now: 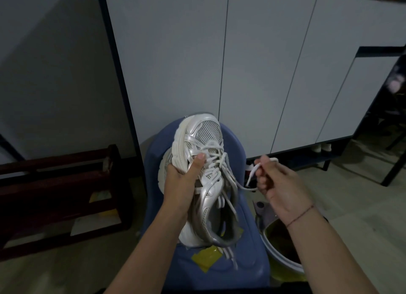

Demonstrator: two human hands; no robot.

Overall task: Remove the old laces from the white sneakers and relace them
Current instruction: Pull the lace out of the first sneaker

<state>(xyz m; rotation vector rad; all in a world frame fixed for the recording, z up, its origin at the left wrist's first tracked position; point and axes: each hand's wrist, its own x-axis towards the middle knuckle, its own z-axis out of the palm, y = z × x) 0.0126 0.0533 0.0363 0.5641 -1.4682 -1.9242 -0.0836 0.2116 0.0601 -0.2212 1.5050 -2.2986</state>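
— Sneaker: where is it?
— Held over a blue chair, toe towards the white cabinet doors, with pale floor around.
— What's nearby?
— A dark wooden rack on my left, a white tub just right of the chair, and a yellow patch on the seat.
— Your hands?
— My left hand grips the sneaker's side. My right hand pinches the loose end of the lace. The shoe is white and silver with a mesh toe, and it is laced.

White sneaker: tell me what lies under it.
Under the white sneaker is a blue chair seat, with a yellow scrap sticking out below the heel. The left hand grips the sneaker's side. The shoe covers the rest of the scrap and the seat's middle.
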